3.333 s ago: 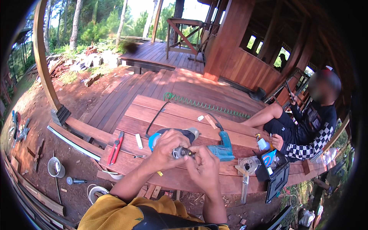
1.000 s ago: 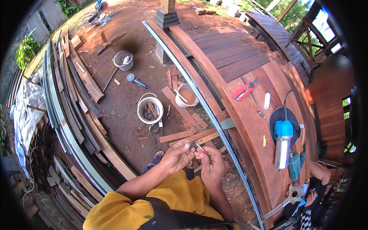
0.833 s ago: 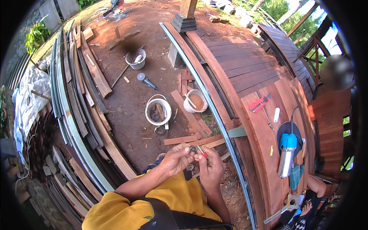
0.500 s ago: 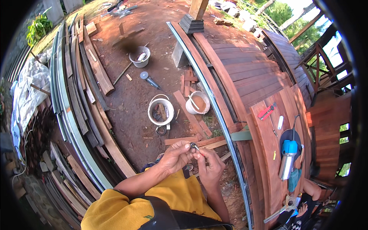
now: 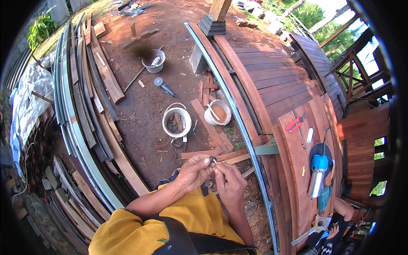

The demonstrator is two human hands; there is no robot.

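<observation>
My left hand [image 5: 193,172] is closed, pinching a small dark round part [image 5: 213,160] with a short metal pin, perhaps a router bit; its exact kind is too small to tell. Close against it, my right hand [image 5: 230,180] is also closed, fingertips together at the pin. Whatever the right fingers hold is mostly hidden. Both hands meet in front of my yellow top. To the right, on reddish boards, lies a blue and silver power tool [image 5: 318,174] with a dark cord, beside red-handled pliers [image 5: 295,123].
Left lie long planks [image 5: 108,76] and metal profiles [image 5: 72,123]. On the dirt stand a white bucket of scraps [image 5: 177,134], a bucket of brown powder [image 5: 224,112] and an angle grinder [image 5: 164,87]. A metal-edged deck [image 5: 272,80] runs along the right. Another person's hand [image 5: 333,230] shows lower right.
My right fingertips have drawn in closer around the pin, and the thin red-tipped piece at them no longer shows. The left hand keeps its pinch. The view has shifted slightly.
</observation>
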